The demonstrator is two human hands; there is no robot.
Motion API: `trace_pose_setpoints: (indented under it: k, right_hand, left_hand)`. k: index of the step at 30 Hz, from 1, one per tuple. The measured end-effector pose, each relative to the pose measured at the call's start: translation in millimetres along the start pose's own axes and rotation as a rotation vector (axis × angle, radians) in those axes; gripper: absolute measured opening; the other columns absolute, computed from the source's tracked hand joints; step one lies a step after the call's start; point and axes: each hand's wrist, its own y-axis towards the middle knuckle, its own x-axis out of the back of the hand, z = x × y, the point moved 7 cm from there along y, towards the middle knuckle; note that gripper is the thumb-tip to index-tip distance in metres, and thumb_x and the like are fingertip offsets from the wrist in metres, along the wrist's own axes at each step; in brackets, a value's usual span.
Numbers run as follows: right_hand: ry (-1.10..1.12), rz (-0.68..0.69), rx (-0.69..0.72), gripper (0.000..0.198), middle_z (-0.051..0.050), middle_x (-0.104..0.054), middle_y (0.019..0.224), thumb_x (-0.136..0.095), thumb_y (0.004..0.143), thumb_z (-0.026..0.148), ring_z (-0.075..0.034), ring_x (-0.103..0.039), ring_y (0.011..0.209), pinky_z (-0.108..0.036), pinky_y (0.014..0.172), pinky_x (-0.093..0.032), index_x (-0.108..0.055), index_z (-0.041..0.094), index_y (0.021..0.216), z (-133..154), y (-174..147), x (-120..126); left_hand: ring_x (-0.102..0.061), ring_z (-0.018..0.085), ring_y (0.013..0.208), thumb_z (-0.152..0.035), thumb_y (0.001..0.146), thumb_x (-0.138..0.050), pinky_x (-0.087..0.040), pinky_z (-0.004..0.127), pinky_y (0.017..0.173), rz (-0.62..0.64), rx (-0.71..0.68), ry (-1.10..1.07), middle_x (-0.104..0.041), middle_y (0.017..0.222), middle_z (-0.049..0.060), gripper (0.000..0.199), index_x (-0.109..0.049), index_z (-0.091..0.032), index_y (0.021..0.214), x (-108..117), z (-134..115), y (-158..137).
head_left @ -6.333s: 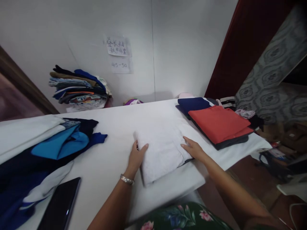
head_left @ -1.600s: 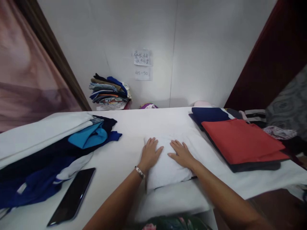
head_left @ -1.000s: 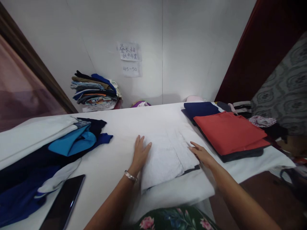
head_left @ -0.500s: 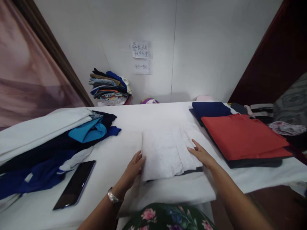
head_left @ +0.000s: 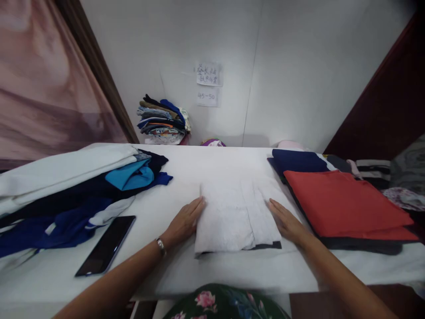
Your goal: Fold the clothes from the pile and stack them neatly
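Observation:
A folded white garment [head_left: 226, 217] lies flat on the white-covered table in front of me, with a dark layer showing under its near edge. Against its left side rests my left hand [head_left: 188, 218], fingers stretched out and close together, a bracelet on the wrist. My right hand [head_left: 286, 220] lies along the garment's right edge, fingers straight and the palm turned inward. Neither hand grips the cloth.
To the right sits a stack of folded clothes with a red garment [head_left: 345, 204] on top and a navy one [head_left: 300, 160] behind. Loose clothes, white trousers [head_left: 73, 170] among them, heap on the left beside a phone [head_left: 106, 246]. A clothes pile [head_left: 162, 119] stands by the wall.
Both hands have slid forward along the garment's sides, and their fingers have straightened. My right hand has come off the top of the cloth to its edge. The view has shifted slightly.

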Motion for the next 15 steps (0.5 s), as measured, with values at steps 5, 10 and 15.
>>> trace_pose_setpoints:
  k: [5, 10, 15]
  right_hand:
    - [-0.01, 0.024, 0.148, 0.059, -0.007, -0.021, 0.157, -0.049, 0.086, 0.029, -0.026, -0.02, 0.144, -0.049, 0.115, -0.026, -0.041, 0.025, 0.144, 9, 22, -9]
    - [0.16, -0.03, 0.071, 0.048, 0.003, -0.038, 0.15, -0.034, 0.09, 0.035, -0.023, -0.027, 0.142, -0.05, 0.115, -0.027, -0.053, 0.038, 0.133, -35, 46, -40]
    - [0.236, -0.111, 0.065, 0.035, -0.005, -0.064, 0.122, -0.044, 0.079, 0.047, -0.029, -0.044, 0.132, -0.054, 0.101, -0.043, -0.071, 0.038, 0.099, -41, 100, -31]
  left_hand:
    - [-0.035, 0.026, 0.138, -0.028, 0.084, -0.056, -0.031, 0.045, 0.112, 0.035, -0.095, 0.0, -0.037, 0.15, 0.015, 0.06, -0.042, -0.02, 0.141, -5, -7, 13]
    - [-0.027, 0.025, 0.142, -0.03, 0.08, -0.06, -0.024, 0.044, 0.115, 0.073, -0.144, -0.012, -0.034, 0.152, 0.013, 0.067, -0.039, -0.023, 0.143, -5, -11, 13]
    - [-0.03, 0.027, 0.141, -0.035, 0.075, -0.065, -0.026, 0.044, 0.114, 0.021, -0.074, -0.127, -0.033, 0.152, 0.014, 0.074, -0.039, -0.021, 0.143, 7, -6, 15]
